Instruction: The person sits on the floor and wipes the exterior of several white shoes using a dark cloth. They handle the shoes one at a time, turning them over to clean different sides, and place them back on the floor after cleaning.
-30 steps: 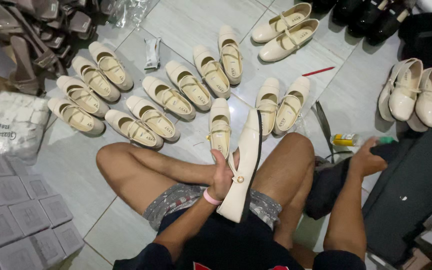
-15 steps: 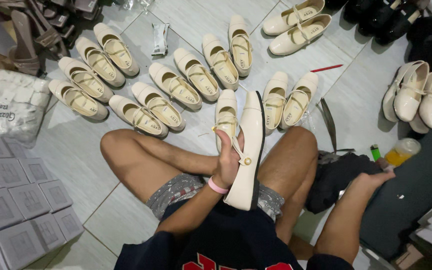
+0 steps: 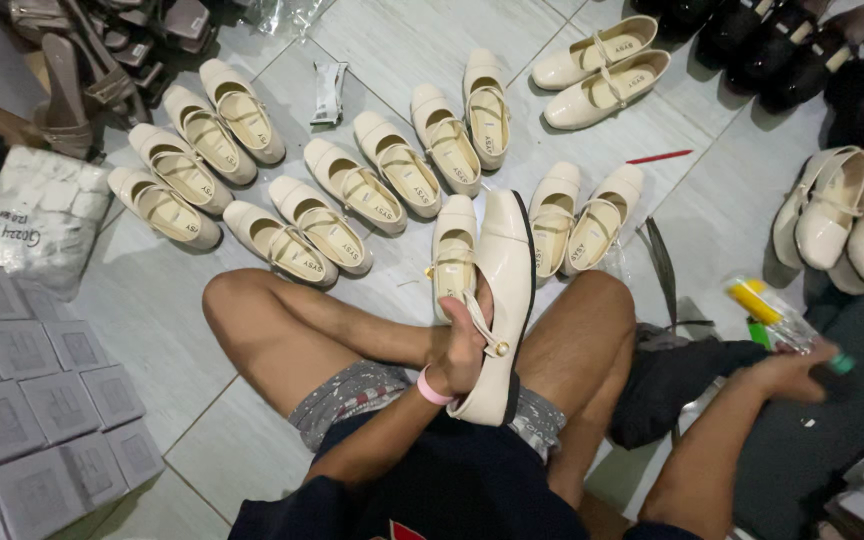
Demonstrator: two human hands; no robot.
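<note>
There is just one view, from a camera on the person's head. It looks almost straight down and a little forward, over the bent bare legs to the tiled floor (image 3: 422, 60). The left hand (image 3: 459, 350) sits near the middle of the picture, close below the camera. The right hand (image 3: 792, 368) is far over by the right edge, stretched away from the body. Rows of cream shoes (image 3: 352, 185) lie beyond the left hand, farther from the camera, toward the top. Grey boxes (image 3: 22, 380) fill the corner off to the left of the left hand.
</note>
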